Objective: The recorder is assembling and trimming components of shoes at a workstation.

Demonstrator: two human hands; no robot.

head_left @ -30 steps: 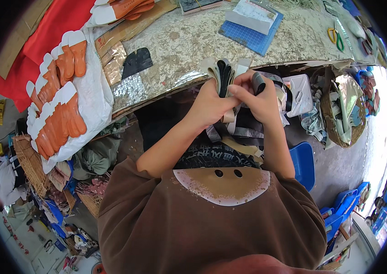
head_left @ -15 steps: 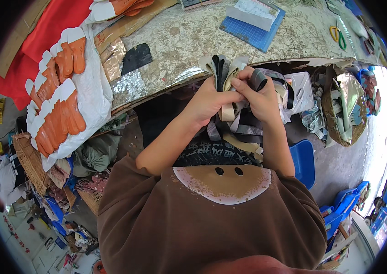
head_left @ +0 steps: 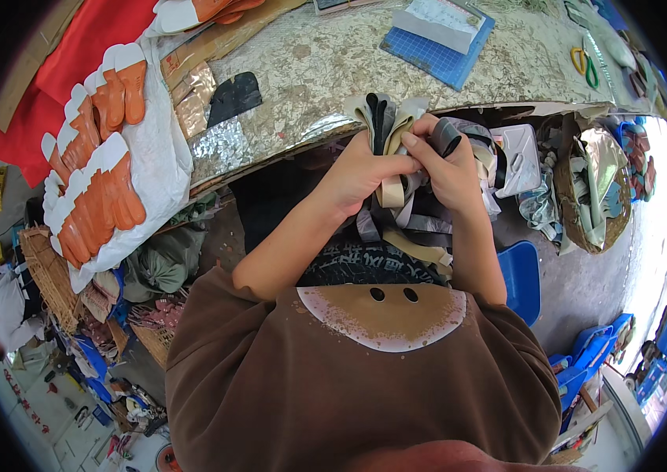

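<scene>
Just off the bench's near edge, my left hand is closed around a bundle of looped beige and black strips, whose folded loops stick up above the fingers. Close against it is my right hand, closed with the thumb bent toward the bundle. A dark grey looped strip comes out between its fingers. Below both hands, loose strip ends hang over my lap in beige and grey. Whether the strips are fabric or leather I cannot tell.
A worn bench carries orange-and-white foot-shaped pieces on white sheeting, a dark curved piece, a blue cutting mat and scissors. To the right are a white tray, a carton of scraps and a blue bin.
The view has shifted very slightly. Both hands keep their hold on the strips in nearly the same place.
</scene>
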